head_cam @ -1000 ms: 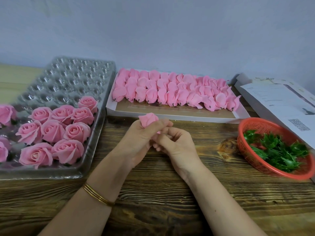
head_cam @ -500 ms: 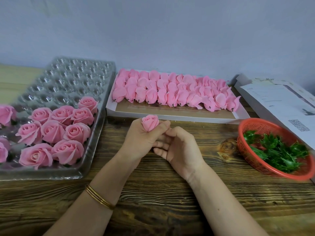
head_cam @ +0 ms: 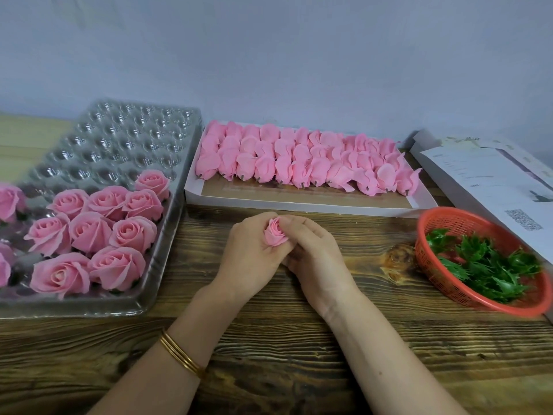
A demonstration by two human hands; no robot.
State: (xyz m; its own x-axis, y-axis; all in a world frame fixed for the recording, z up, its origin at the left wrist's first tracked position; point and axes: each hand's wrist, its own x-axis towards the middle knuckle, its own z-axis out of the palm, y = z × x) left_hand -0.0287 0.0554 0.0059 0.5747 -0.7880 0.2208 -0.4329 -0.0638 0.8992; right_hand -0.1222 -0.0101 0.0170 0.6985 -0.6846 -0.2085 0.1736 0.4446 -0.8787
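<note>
my left hand [head_cam: 251, 256] and my right hand [head_cam: 317, 256] meet in the middle of the frame, just above the dark, grainy wooden table [head_cam: 269, 354]. between them sits a small pink soft-petalled rosebud [head_cam: 275, 233], its spiral centre facing up and tilted a little to the left. my left fingers are curled round its lower half from the left and hold it snugly. my right fingers curl in from the right, with a fingertip touching the bud's upper outer petal, so both hands are closed on the same flower. the bud's base is hidden inside my grip. thin gold bangles [head_cam: 179, 351] ring my left wrist at lower centre.

at the left of the frame lies a clear plastic dimpled tray [head_cam: 119, 139]. its near pockets are filled with opened pink roses [head_cam: 89, 232], packed close and touching one another. at upper centre, just beyond my hands, stands a shallow white cardboard box [head_cam: 299, 205] holding rows of tightly folded pink buds [head_cam: 299, 163], with their stubby ends pointing toward me. at the right edge sits a round orange-red plastic mesh basket [head_cam: 443, 223] with green jagged leaf pieces [head_cam: 484, 265] heaped inside. behind it, at upper right, lies a white printed sheet [head_cam: 484, 181], its small print too blurred to read.
</note>
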